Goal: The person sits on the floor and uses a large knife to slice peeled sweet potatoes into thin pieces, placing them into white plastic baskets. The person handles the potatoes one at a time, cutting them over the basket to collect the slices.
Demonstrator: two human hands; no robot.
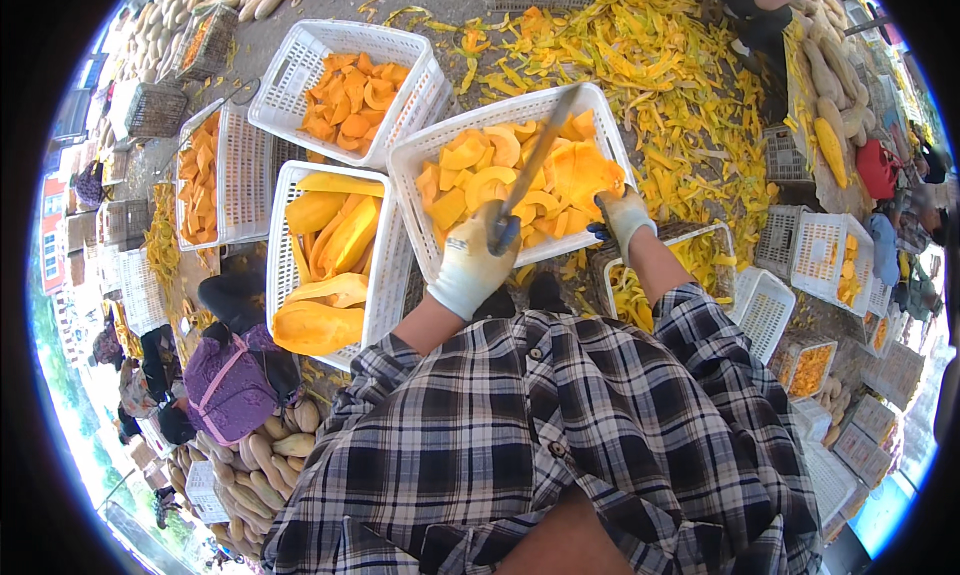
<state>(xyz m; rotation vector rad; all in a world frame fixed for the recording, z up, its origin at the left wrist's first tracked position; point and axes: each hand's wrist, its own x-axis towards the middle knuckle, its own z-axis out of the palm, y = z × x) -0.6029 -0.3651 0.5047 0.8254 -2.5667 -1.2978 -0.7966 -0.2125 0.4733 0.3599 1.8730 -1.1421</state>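
Note:
My left hand [480, 256], in a work glove, grips the handle of a long-bladed knife [541, 149]. The blade points up and to the right above a white plastic crate [517, 109] full of cut pumpkin chunks [480, 177]. My right hand [624, 216], gloved as well, holds the lower right end of a large peeled pumpkin piece [586, 173] over the chunks. The blade is beside that piece; whether it touches is not clear. A second white crate [390, 267] to the left holds peeled pumpkin halves [341, 233].
Other crates of orange chunks [341, 38] [225, 177] stand at the upper left. Yellow peelings [637, 64] cover the ground ahead and right. A peelings crate [724, 233] sits below my right hand. A person in purple [232, 383] is at lower left, near whole pumpkins [262, 462].

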